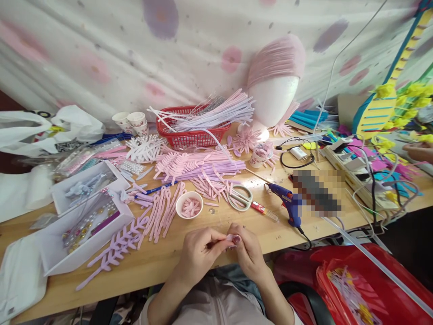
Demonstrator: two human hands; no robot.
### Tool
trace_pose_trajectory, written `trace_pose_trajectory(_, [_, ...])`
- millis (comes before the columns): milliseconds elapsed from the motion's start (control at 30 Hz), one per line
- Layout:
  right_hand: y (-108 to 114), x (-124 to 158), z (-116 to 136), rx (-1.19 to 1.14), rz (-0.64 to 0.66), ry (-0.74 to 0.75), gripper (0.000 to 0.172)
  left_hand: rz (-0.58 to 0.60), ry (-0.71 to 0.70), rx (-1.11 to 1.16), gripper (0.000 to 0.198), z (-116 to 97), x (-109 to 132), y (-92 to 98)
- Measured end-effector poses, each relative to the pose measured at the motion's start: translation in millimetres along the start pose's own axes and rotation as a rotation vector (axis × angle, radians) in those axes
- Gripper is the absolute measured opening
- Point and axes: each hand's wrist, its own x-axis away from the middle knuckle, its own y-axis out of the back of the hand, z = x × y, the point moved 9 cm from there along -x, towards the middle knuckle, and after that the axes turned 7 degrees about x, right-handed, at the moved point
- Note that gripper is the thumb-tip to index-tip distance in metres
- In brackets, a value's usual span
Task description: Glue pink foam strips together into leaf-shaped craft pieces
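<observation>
Both hands meet over the table's front edge, fingertips together. Between them is a small pale pink piece [232,240], mostly covered by the fingers. My left hand [202,248] pinches it between thumb and forefinger from the left. My right hand [248,249] is closed round its other side. Behind the hands stands a paper cup [189,215] with pink pieces inside. Grey-handled scissors [239,198], a red-and-clear screwdriver [264,211] and a blue glue gun [287,204] lie beyond my right hand. Pink twisted strips [162,214] and purple leafy stems [117,247] lie to the left.
White boxes [81,239] hold beads at the left. A red basket [192,135] of fuzzy stems and a foam head [275,95] stand at the back. Power strips [352,176] and cables lie right. A red bag [375,280] is below; another person's hand [419,151] shows far right.
</observation>
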Motion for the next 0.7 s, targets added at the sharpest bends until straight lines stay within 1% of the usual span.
trace_pose_trajectory(100, [4,0,2,0.04,-0.046,0.042,0.038,0.027,0.051,0.045,0.017,3,1,-3.0])
trace_pose_trajectory(200, [6,0,0,0.013,-0.072,0.015,0.04,0.067,0.041,0.037,0.013,2,2,-5.5])
trace_pose_trajectory(267, [6,1,-5,-0.049,-0.07,-0.065,0.042,0.089,-0.017,-0.004,0.01,-3,2,-6.2])
trace_pose_trajectory(367, [1,4,-15,-0.167,-0.054,-0.223,0.045,0.104,-0.129,-0.067,0.012,-10,2,-6.3])
trace_pose_trajectory(467, [-6,8,-25,-0.325,-0.045,-0.356,0.048,0.124,-0.176,-0.116,0.015,-11,3,-7.7])
trace_pose_trajectory(600, [-18,13,-37,-0.53,-0.045,-0.478,0.049,0.139,-0.128,-0.114,0.017,-8,4,-8.6])
trace_pose_trajectory(700, [-25,13,-40,-0.664,-0.089,-0.535,0.048,0.115,-0.029,-0.056,0.016,-3,4,-7.5])
